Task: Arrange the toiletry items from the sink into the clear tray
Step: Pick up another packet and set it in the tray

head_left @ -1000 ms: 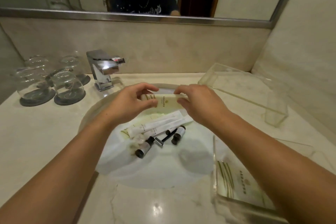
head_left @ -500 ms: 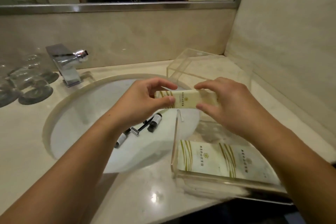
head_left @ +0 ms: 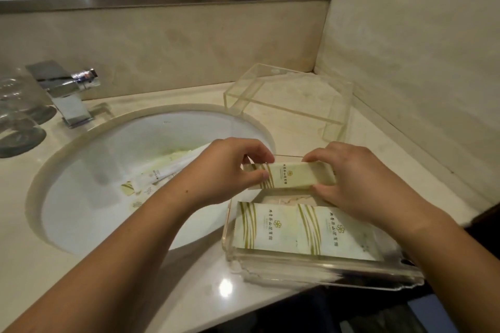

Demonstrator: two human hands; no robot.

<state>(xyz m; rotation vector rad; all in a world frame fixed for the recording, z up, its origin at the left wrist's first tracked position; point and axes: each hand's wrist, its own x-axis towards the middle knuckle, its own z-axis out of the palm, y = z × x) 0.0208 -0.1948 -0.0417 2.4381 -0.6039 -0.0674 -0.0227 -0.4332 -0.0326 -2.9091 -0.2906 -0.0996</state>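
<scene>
counter [head_left: 113,273] | sink [head_left: 113,143]: sachets [head_left: 162,170] left in basin | tray [head_left: 319,269] at counter's front edge, right of sink: 2 packets [head_left: 303,227] flat inside | left hand [head_left: 224,170] + right hand [head_left: 357,178]: fingers pinched on ends of 1 packet [head_left: 290,176], held over tray's far edge

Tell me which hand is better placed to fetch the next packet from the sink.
Left. The left hand is beside the sink, nearest the remaining packets; the right hand is over the clear tray.
</scene>
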